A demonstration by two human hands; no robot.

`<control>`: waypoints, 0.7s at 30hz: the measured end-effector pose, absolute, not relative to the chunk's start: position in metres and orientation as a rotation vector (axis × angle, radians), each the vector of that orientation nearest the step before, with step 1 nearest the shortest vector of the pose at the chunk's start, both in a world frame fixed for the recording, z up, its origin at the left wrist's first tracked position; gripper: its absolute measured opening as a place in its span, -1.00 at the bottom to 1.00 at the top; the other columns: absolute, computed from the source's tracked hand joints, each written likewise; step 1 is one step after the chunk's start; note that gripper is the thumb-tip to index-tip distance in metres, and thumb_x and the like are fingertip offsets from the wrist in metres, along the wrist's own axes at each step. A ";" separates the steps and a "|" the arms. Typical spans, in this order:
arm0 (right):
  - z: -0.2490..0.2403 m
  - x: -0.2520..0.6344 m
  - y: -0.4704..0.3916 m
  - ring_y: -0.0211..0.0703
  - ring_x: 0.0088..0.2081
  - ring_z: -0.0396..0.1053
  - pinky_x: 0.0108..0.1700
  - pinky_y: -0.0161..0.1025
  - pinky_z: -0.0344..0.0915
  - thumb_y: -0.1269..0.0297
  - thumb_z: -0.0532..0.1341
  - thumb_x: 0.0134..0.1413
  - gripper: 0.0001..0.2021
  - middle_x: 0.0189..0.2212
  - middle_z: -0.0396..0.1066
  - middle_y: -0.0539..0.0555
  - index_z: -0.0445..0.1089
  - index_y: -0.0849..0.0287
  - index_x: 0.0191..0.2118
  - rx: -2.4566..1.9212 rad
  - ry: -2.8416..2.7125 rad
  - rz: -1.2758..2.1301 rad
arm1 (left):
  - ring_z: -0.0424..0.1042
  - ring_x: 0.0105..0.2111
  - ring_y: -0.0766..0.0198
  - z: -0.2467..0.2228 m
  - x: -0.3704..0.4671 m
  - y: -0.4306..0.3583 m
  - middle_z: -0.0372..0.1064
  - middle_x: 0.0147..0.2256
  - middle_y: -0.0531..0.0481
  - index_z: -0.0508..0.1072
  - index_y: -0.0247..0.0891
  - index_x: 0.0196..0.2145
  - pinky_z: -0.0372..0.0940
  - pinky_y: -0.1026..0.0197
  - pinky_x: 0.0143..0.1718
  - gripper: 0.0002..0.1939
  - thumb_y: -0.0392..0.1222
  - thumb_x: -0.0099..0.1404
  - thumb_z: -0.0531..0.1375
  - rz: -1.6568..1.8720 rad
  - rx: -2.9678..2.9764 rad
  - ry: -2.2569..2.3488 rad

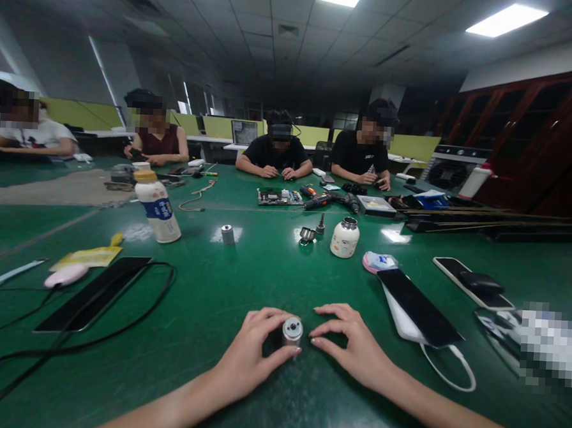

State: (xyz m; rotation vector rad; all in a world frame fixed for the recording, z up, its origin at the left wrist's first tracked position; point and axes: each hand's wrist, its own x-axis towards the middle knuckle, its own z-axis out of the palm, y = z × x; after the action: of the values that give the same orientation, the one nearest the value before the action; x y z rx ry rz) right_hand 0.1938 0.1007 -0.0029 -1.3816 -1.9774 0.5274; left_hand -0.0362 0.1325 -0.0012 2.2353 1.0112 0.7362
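Note:
In front of me a small silver motor (292, 331) stands upright on the green table, its round top face showing a dark centre and small holes. My left hand (256, 343) is closed round it, thumb at the near side and fingers at the far side. Just to the right of the motor, my right hand (351, 342) is held with thumb and fingers apart and nothing between them. Farther off, a second silver cylinder (227, 234) of similar look stands on the table.
A milk bottle (158, 208), a cream jar (345, 238) and a small dark metal part (307, 235) stand beyond my hands. Phones (420, 307) and cables lie right, a black tablet (94, 293) left. A circuit board (280, 197) and power drill (332, 201) lie farther back, before several co-workers.

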 end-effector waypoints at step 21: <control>0.005 0.146 0.109 -0.10 -0.10 0.49 0.00 -0.13 0.37 0.19 0.17 0.23 -0.81 -0.16 0.55 0.07 0.49 0.10 -0.16 -1.132 -1.758 0.672 | 0.39 -0.06 0.05 -0.007 -0.038 0.135 0.44 -0.06 -0.12 0.46 -0.13 0.00 0.30 0.01 -0.02 -0.62 -0.08 0.23 0.28 0.785 2.212 0.976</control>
State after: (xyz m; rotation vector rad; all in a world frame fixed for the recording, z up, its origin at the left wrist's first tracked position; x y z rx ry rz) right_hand 0.1462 0.1095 0.0055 -1.1324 -1.7582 0.6723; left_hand -0.0376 0.1351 -0.0067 2.2119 0.9763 0.7850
